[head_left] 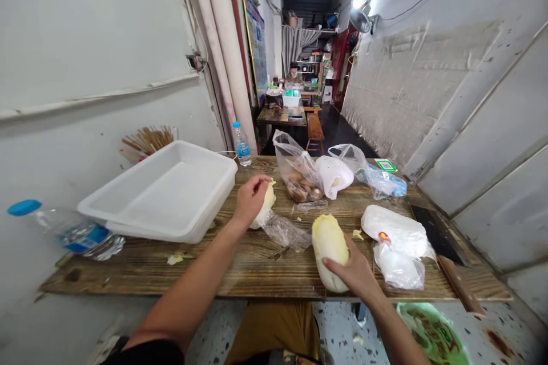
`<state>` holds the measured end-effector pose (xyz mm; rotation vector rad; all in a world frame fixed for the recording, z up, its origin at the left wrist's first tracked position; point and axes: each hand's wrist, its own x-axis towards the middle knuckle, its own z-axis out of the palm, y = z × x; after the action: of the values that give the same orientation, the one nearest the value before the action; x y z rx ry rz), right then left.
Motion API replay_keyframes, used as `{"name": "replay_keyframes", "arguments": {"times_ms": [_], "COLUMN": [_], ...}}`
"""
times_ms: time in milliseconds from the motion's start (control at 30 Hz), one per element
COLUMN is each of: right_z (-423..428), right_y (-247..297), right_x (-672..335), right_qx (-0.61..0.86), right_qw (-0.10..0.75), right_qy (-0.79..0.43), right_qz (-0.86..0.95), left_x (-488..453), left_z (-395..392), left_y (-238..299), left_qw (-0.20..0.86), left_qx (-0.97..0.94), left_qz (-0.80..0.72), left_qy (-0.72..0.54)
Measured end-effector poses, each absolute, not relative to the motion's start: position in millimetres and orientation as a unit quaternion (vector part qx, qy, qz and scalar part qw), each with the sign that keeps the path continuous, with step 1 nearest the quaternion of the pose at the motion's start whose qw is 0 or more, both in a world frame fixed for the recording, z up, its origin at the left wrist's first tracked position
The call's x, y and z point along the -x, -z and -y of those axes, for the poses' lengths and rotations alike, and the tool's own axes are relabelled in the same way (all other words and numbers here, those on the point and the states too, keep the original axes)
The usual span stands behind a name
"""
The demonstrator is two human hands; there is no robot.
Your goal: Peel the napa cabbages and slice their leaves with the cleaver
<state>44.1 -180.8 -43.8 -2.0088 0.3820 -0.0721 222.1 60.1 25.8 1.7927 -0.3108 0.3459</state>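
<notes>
A pale napa cabbage (329, 248) lies near the front edge of the wooden table, its yellow leafy end pointing away from me. My right hand (353, 271) grips it from the right side, thumb across the top. Farther left, my left hand (252, 197) is over a second napa cabbage (268, 205), partly hidden behind it. Its fingers are curled together by that cabbage's yellow tip; whether they pinch a bit of leaf cannot be made out. Crumpled clear plastic wrap (289, 231) lies between the two cabbages.
A white plastic tub (171, 182) and water bottles (83, 236) stand left. Behind are a bag of brown produce (299, 177) and a white foam net (336, 174). To the right lie a white plastic bag (396, 231) and a cleaver (445, 239). A person (294, 74) sits far back.
</notes>
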Motion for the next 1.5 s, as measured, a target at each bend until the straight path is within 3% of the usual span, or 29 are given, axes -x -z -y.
{"name": "replay_keyframes", "arguments": {"times_ms": [100, 167, 433, 667, 733, 833, 933, 1067, 1167, 1300, 1367, 1400, 1500], "right_z": [158, 141, 87, 107, 119, 132, 143, 166, 179, 200, 230, 251, 335], "right_y": [35, 34, 53, 52, 43, 33, 32, 35, 36, 43, 55, 63, 105], "right_x": [-82, -108, -200, -171, -141, -87, -35, 15, 40, 70, 93, 107, 148], "right_qx": [0.922, 0.941, 0.893, 0.869, 0.845, 0.717, 0.61, 0.462, 0.4, 0.477, 0.55, 0.595, 0.639], "right_qw": [0.378, 0.334, 0.436, 0.482, 0.532, 0.687, 0.769, 0.885, 0.904, 0.841, 0.753, 0.682, 0.292], "right_qy": [0.046, 0.031, 0.028, 0.043, 0.02, -0.103, -0.16, -0.029, 0.085, 0.164, 0.254, 0.312, 0.535], "right_qz": [-0.068, -0.05, -0.103, -0.101, -0.06, 0.063, 0.105, -0.054, -0.127, -0.198, -0.256, -0.29, -0.469], "left_x": [-204, -192, -149, -123, -114, -101, -90, -78, -62, -41, -40, -42, -58], "left_z": [-89, -104, -112, -78, -67, -46, -19, 18, 42, 60, 61, 60, 57], "left_y": [-7, 6, 58, 80, 70, 41, 12, 11, 34, 49, 46, 44, 41], "left_qw": [0.491, 0.444, 0.362, 0.346, 0.401, 0.522, 0.58, 0.472, 0.398, 0.378, 0.381, 0.383, 0.368], "left_qx": [-0.841, -0.866, -0.925, -0.915, -0.88, -0.776, -0.685, -0.681, -0.684, -0.642, -0.633, -0.639, -0.686], "left_qz": [0.148, 0.156, 0.116, 0.208, 0.246, 0.334, 0.434, 0.56, 0.61, 0.66, 0.664, 0.658, 0.626], "left_qy": [-0.171, -0.169, -0.022, -0.013, -0.058, -0.119, -0.077, -0.018, 0.032, 0.097, 0.115, 0.108, 0.038]}}
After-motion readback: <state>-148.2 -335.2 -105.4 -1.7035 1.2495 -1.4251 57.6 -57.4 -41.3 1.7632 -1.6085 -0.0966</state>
